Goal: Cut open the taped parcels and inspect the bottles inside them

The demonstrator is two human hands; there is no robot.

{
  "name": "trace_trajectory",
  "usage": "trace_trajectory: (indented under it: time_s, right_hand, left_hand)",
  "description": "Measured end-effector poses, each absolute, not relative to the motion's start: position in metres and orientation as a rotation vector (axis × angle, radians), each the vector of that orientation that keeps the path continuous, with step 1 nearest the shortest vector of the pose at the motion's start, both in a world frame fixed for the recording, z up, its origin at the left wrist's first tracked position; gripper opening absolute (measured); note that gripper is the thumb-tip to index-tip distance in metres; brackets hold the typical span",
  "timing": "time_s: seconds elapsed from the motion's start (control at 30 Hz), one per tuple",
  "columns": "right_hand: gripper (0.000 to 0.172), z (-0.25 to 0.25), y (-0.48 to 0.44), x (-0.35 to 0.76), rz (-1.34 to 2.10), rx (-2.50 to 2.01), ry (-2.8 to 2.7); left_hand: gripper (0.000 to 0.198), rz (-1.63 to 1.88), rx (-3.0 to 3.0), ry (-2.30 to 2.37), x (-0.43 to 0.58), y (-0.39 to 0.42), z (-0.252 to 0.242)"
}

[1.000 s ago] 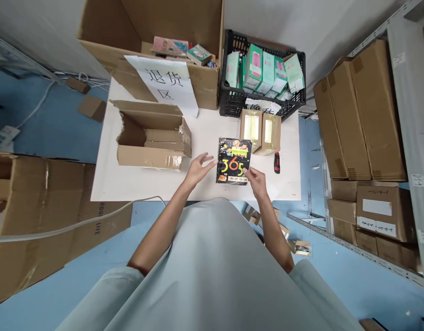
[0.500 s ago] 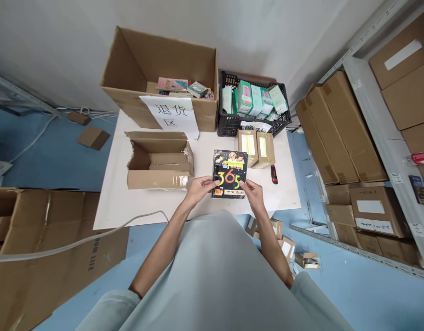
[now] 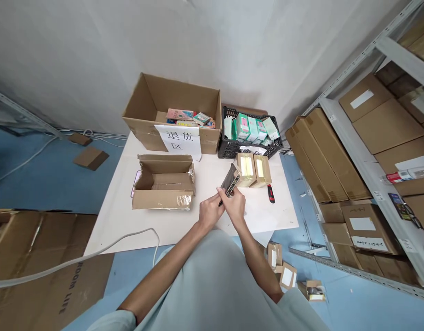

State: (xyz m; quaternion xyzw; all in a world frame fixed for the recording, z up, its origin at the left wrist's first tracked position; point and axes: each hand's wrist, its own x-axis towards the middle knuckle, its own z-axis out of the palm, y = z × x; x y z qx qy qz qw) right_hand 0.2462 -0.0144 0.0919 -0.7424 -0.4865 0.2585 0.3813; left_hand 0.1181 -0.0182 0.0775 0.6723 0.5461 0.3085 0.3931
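Working over a white tabletop [image 3: 122,216] in a storeroom. Tipping the book [image 3: 230,180] up on edge just above it, turning away the cover shown flat a moment ago. Clamping its lower end with fingers of left hand [image 3: 209,212] and right hand [image 3: 237,207], now touching. Hovering near two tan boxes [image 3: 254,169].

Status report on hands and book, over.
Left hand and right hand both grip book. Book tilted edge-on over table. Small boxes just behind.

light: bright, even, diffuse, frm above | shadows: soft, faint, by open carton [image 3: 163,198] toward table [image 3: 122,220] left edge | glare: mild on carton tape | blur: slight on book [image 3: 230,180] | distort: strong wide-angle, rack [image 3: 370,170] bows at right edge
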Motion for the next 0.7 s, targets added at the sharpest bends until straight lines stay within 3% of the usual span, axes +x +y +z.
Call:
trace_trajectory:
  time_s: [0.1,0.23,0.37,0.43,0.7]
  right_hand:
    - [0.045,0.091,-0.005,0.249,0.582,-1.94,-1.185]
    - [0.049,0.103,0.006,0.268,0.822,-1.63,-1.138]
    - [0.052,0.129,0.003,0.282,1.197,-1.298,-0.93]
    - [0.054,0.14,0.001,0.284,1.3,-1.217,-0.847]
    - [0.06,0.148,0.005,0.281,1.41,-1.137,-0.769]
  left_hand:
    - [0.042,0.835,1.736,1.291,0.119,-0.024,0.075]
    - [0.041,1.079,1.503,1.28,0.099,-0.006,0.082]
    - [0.082,1.149,1.068,1.275,0.055,0.024,0.106]
    - [0.088,0.98,1.004,1.081,0.038,0.033,0.122]
    - [0.068,0.83,0.986,0.867,0.04,0.035,0.154]
